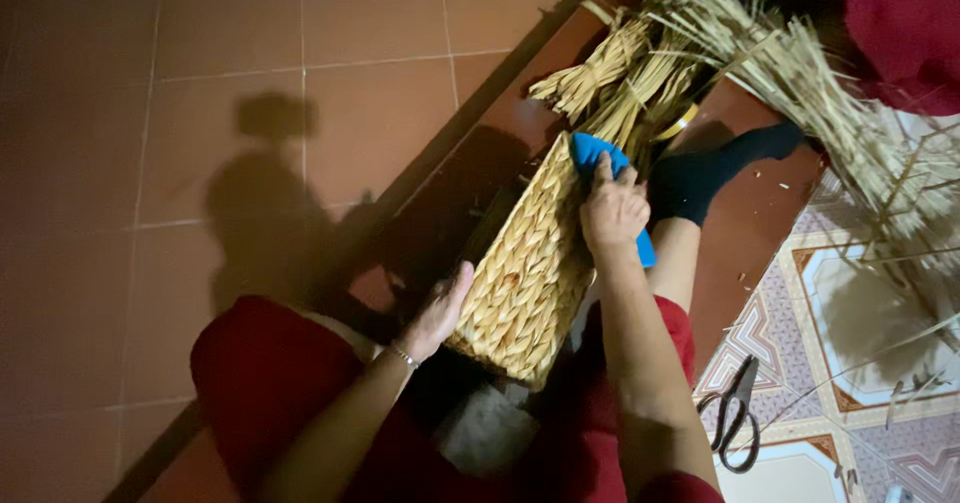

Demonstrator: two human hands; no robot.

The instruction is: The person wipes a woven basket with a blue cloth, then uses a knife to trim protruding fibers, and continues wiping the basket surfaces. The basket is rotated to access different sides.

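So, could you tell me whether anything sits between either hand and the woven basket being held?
Under the right hand, yes: a blue cloth lies between its palm and the upper edge of the woven basket. The left hand rests directly on the basket's lower left side, with nothing visible between them.

A tan woven basket [525,278] lies tilted under a blue cloth [600,163].
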